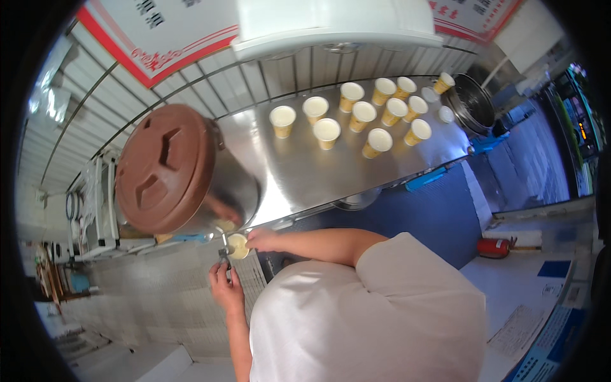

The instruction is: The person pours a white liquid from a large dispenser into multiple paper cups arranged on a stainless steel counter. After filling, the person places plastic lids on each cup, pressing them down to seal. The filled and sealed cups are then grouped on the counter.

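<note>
A large steel drum with a brown lid stands at the left end of the steel counter. From its lower front a tap sticks out past the counter's edge. My right hand grips a paper cup by its rim side, under the tap. Pale, creamy liquid shows inside the cup. My left hand has its fingers closed at the tap's dark handle. Several yellow-and-white paper cups with pale contents stand upright on the counter, to the right of the drum.
At the counter's far right end stand a dark round pot and round white lids. A white wall-mounted unit overhangs the back. A red fire extinguisher is low at right. Blue flooring lies below the counter.
</note>
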`<state>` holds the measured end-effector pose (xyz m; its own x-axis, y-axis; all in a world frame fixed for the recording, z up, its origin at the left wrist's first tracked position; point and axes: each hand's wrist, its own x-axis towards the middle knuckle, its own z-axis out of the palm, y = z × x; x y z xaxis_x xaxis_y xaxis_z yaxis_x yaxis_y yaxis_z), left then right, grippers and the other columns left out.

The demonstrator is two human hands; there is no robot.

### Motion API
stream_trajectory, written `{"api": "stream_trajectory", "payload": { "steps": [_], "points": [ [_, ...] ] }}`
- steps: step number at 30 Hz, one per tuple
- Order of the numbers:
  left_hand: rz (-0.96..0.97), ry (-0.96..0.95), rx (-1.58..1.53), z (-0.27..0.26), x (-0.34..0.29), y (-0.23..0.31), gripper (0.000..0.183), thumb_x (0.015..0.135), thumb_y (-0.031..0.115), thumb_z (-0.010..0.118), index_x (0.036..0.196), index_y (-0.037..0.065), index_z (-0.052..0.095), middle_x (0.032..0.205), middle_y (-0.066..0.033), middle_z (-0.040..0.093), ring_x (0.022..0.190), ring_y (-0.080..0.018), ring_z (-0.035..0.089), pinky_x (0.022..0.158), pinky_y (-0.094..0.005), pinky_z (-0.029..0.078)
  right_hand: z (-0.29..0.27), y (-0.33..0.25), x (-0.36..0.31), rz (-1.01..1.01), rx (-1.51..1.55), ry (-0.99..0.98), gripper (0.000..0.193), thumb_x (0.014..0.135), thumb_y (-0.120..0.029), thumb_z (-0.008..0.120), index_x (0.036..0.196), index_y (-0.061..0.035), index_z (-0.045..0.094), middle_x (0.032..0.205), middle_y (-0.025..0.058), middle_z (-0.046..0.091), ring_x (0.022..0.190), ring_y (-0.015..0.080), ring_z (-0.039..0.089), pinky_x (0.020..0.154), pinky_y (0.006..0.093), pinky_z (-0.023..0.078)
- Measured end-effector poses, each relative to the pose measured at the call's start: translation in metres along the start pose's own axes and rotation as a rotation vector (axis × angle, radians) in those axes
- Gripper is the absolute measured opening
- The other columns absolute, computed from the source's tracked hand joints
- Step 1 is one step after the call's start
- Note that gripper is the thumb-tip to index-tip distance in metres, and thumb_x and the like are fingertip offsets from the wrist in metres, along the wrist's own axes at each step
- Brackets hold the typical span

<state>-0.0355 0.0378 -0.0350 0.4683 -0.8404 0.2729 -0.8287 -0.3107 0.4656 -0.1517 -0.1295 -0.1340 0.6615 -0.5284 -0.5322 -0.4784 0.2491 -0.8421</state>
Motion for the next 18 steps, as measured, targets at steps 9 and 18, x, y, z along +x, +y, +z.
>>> {"api": "stream_trajectory", "payload": {
  "steps": [9, 18],
  "points": [
    [0.001, -0.072, -0.004, -0.003, -0.003, -0.014, 0.026, 0.089, 0.011, 0.071, 0.114, 0.006, 0.066, 0.124, -0.0149, 0.059, 0.096, -0.0329, 0.065, 0.069, -0.038, 0.054, 0.02, 0.023, 0.026, -0.12, 0.039, -0.048, 0.026, 0.079, -0.03, 0.07, 0.081, -0.0039, 0.073, 0.064, 0.0055, 0.064, 0.057, 0.0159, 0.056, 0.055, 0.0352, 0.046],
    [0.064, -0.137, 0.075, -0.039, 0.012, 0.038, 0.027, 0.091, 0.018, 0.07, 0.117, 0.01, 0.069, 0.114, -0.0169, 0.066, 0.104, -0.0353, 0.063, 0.087, -0.0425, 0.052, 0.027, 0.021, 0.042, -0.051, -0.071, -0.01, 0.028, 0.072, -0.029, 0.071, 0.084, -0.0045, 0.074, 0.07, 0.0107, 0.069, 0.063, 0.0221, 0.064, 0.059, 0.0388, 0.051]
  ]
}}
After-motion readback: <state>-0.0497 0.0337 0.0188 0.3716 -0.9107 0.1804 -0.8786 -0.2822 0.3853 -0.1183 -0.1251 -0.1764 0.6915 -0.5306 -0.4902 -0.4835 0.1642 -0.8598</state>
